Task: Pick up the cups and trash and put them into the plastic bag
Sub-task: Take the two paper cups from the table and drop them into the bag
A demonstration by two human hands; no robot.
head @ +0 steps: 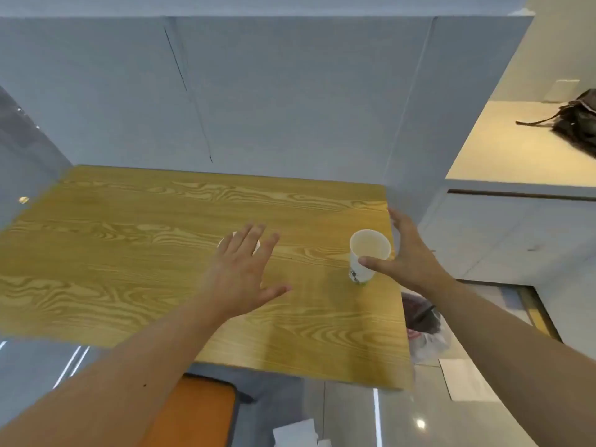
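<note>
A white paper cup [369,250] with a small print stands upright near the right edge of the wooden table [129,253]. My right hand [409,256] is spread around it, thumb at its near side and fingers behind it, not clearly closed. My left hand [242,269] hovers over the middle of the table with fingers apart. It covers most of a second white cup [257,246], of which only slivers show. Below the table's right edge a clear plastic bag [425,330] with some trash in it sits on the floor.
A grey partition wall [258,91] stands right behind the table. An orange chair seat [196,414] is under the near edge, with white paper [295,433] on the floor beside it. A dark backpack [574,121] lies on a far counter at right.
</note>
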